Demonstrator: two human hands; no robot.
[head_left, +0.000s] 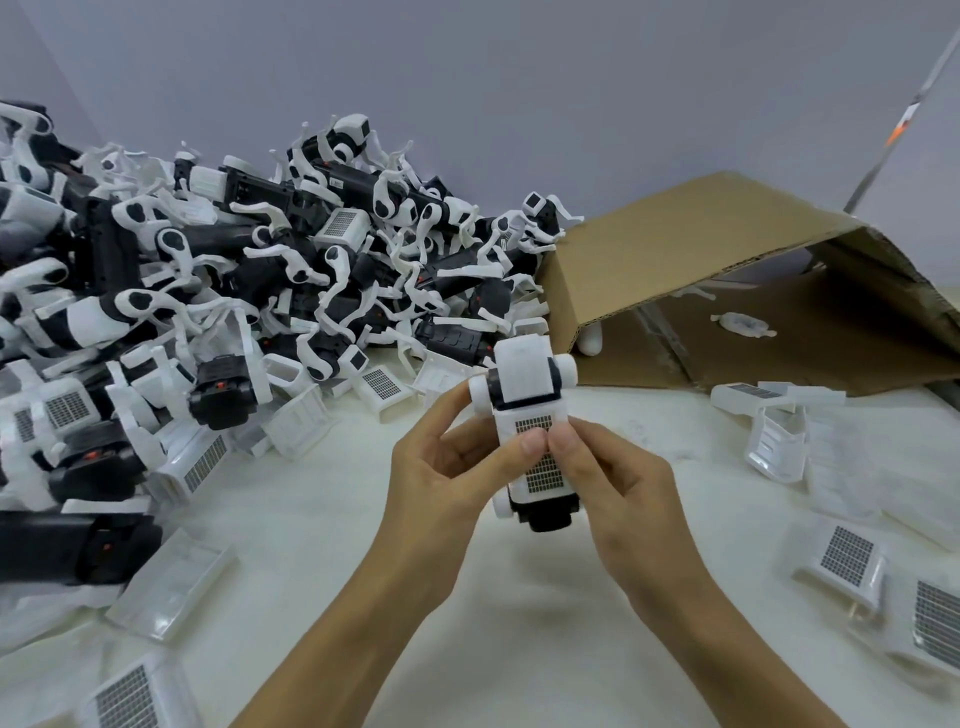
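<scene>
I hold a white and black plastic toy body (524, 384) upright above the white table (519, 597), near the middle of the view. A white cover with a dark grid patch is on its front face. My left hand (441, 467) grips the body from the left, thumb on the grid patch. My right hand (608, 478) grips it from the right, and its thumb meets the left thumb on the cover. A black block sticks out of the body's lower end.
A big heap of black and white toy parts (234, 260) fills the left and back. An open cardboard box (727, 291) lies on its side at the right. Loose white grid covers (847, 556) lie at right and lower left.
</scene>
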